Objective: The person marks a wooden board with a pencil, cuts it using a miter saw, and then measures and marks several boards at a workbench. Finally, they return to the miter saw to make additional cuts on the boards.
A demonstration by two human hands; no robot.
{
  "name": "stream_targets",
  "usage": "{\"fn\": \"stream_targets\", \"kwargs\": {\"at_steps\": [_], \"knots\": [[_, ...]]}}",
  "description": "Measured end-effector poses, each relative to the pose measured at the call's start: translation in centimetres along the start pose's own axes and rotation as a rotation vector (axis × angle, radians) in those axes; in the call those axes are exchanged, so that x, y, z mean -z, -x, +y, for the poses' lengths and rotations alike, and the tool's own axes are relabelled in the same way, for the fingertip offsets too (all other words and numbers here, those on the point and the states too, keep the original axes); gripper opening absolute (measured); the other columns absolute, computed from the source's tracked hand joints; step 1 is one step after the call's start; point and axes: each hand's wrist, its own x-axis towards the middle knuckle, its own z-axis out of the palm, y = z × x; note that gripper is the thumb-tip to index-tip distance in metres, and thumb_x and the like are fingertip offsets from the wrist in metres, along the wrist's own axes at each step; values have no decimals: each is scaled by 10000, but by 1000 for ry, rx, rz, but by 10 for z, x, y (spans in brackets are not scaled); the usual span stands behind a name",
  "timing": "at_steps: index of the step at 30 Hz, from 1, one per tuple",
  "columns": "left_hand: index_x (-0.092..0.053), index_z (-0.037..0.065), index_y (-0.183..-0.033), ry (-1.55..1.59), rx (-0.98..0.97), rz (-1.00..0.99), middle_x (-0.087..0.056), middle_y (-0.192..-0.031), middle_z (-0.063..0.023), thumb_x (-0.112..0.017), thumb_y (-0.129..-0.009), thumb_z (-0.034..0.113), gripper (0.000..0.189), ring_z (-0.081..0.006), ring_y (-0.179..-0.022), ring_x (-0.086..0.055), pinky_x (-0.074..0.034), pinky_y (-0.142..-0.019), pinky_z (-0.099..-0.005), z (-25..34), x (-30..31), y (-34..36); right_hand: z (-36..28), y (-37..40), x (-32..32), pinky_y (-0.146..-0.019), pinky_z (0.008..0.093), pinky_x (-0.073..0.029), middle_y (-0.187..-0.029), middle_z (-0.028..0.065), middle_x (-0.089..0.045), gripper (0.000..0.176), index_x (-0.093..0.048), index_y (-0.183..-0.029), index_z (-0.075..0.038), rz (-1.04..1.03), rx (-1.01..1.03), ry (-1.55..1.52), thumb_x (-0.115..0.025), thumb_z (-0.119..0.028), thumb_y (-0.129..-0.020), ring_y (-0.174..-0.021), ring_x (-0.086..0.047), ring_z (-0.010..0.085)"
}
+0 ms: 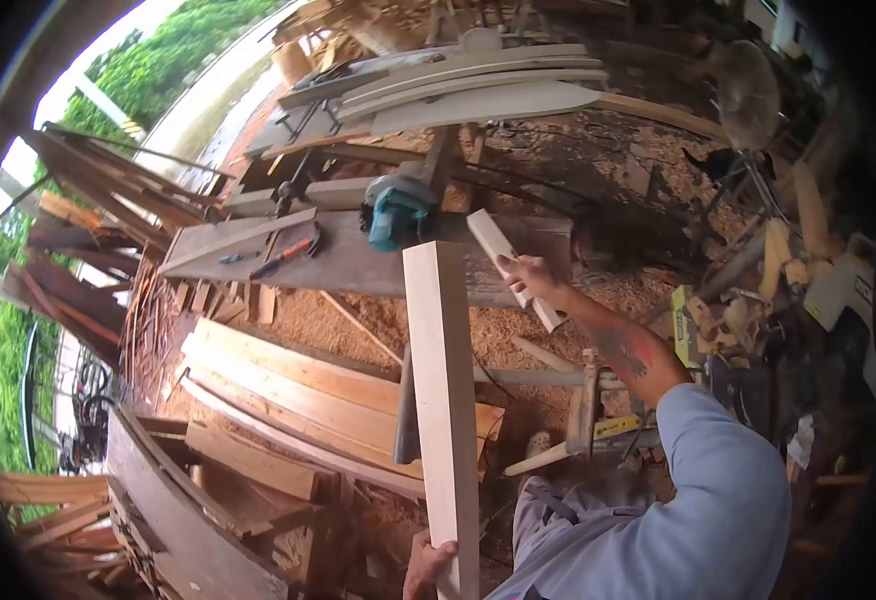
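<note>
My left hand is closed around the lower part of a long, squared timber, which stands nearly upright in front of me. My right hand reaches forward and grips a shorter pale wood piece, tilted over the end of the dark workbench. On that bench rest a teal circular saw, an orange-and-black hammer and a thin wooden strip. Part of the bench is hidden behind the long timber.
Long planks lie at the left over sawdust. Further back, shaped boards rest on another bench. A pedestal fan stands at the far right, near wood offcuts. A curved wooden piece is at the lower left.
</note>
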Motion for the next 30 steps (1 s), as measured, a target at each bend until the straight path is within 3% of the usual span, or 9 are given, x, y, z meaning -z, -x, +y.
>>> {"fn": "stream_targets", "kwargs": {"at_steps": [2, 4, 8, 9, 15, 19, 20, 23, 30], "knots": [[-682, -42, -1057, -60, -29, -181, -694, -906, -67, -819, -648, 613, 784, -162, -844, -642, -508, -744, -317, 4, 2, -25, -28, 60, 15, -559, 203, -464, -980, 131, -665, 687, -571, -1259, -6, -274, 72, -674, -587, -598, -910, -759, -637, 138], [-656, -22, -1157, -166, -142, -348, -700, -1002, -91, -848, -648, 578, 810, -198, -928, -639, -516, -818, -359, 26, -13, -41, -43, 133, 20, -686, 272, -528, -1035, 133, -673, 592, -521, -1334, -45, 83, 187, -947, -600, -475, -935, -821, -666, 211], [-588, -34, -1262, -503, -52, -657, -668, -1120, -116, -836, -618, 665, 983, -212, -1042, -600, -486, -890, -373, 50, -37, -60, -59, 325, 96, -839, 432, -563, -1156, 207, -647, 561, -471, -1372, -7, 121, 456, -967, -586, -366, -957, -1051, -657, 314], [-580, -50, -1265, -564, -10, -809, -667, -1123, -131, -825, -618, 680, 1007, -225, -1054, -600, -485, -893, -374, 58, -50, -64, -34, 354, 108, -835, 431, -567, -1153, 250, -640, 574, -448, -1388, 13, 87, 727, -1043, -568, -360, -968, -1002, -677, 332], [-540, -121, -1269, -1072, 128, -1189, -636, -1164, -232, -665, -544, 883, 1244, -310, -1110, -583, -445, -954, -420, 48, -169, -58, 56, 594, 167, -922, 470, -549, -1231, 251, -593, 808, -367, -1429, 21, 519, 1046, -1067, -660, -495, -880, -1129, -624, 362], [-451, -84, -1378, -1220, 398, -1517, -583, -1269, -197, -679, -628, 824, 1199, -304, -1158, -544, -433, -981, -417, 17, -272, -49, 120, 731, 162, -871, 454, -570, -1146, 193, -622, 785, -434, -1352, 11, 1237, 687, -941, -715, -483, -810, -1089, -645, 333], [-468, -55, -1380, -1169, 103, -1428, -587, -1264, -169, -692, -621, 828, 1186, -280, -1170, -535, -427, -992, -405, 6, -298, -19, 128, 767, 162, -871, 454, -570, -1146, 193, -622, 785, -434, -1352, 11, 1284, 682, -945, -715, -483, -810, -1089, -645, 333], [-487, -39, -1370, -1220, 385, -1601, -588, -1260, -150, -678, -610, 854, 1188, -253, -1180, -529, -435, -981, -390, -38, -368, 10, 165, 853, 145, -722, 381, -563, -1041, 181, -651, 566, -505, -1256, -2, 1679, 486, -1172, -647, -364, -844, -866, -659, 246], [-633, -59, -1178, -1385, 354, -1711, -657, -1073, -134, -638, -582, 905, 1133, -247, -1038, -586, -466, -874, -362, -107, -479, 76, 181, 991, 191, -718, 319, -529, -1038, 189, -675, 520, -552, -1214, 6, 1967, 379, -897, -526, -421, -918, -829, -657, 221]]}}
